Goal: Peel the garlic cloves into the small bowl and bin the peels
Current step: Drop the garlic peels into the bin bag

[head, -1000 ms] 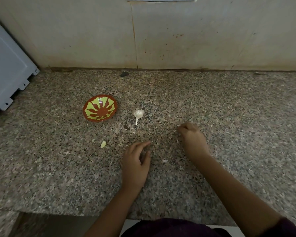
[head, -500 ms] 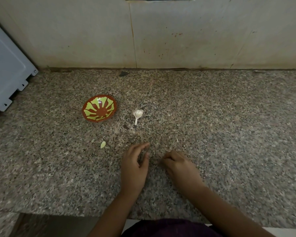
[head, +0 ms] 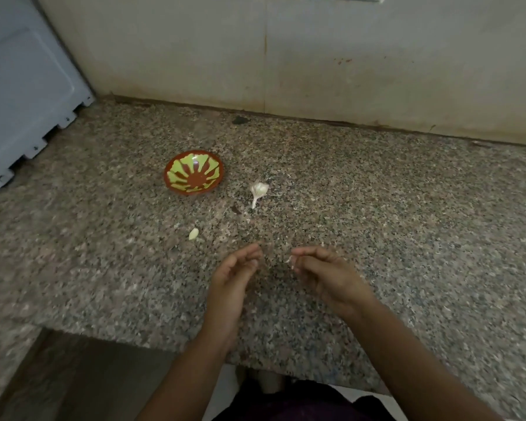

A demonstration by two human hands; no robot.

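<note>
The 2 hands hover low over the speckled granite bench (head: 407, 223), close to its near edge, fingertips turned toward each other with a narrow gap between them. The right grip (head: 325, 275) is clenched lightly on a pale scrap (head: 289, 260), which it pinches between thumb and forefinger. The view is blurred there, so it may be a bit of peel or a small piece of garlic. The left grip (head: 234, 278) is released: its fingers are loosely curled, palm turned toward the right hand, and it holds nothing.

Farther back on the bench sits the small bowl (head: 194, 173), red-brown with green rays painted inside, upright and well apart from both hands. Just to its right lies a garlic head (head: 258, 189), white, with its thin stalk pointing toward the person. 1 clove (head: 193, 233) lies alone on the bench between the small bowl and the left grip, touching neither.

A stained pale wall (head: 346, 71) rises behind the bench. A grey-white panel (head: 22, 95) leans at the far left. A dark garment (head: 301, 402) shows at the bottom edge.
</note>
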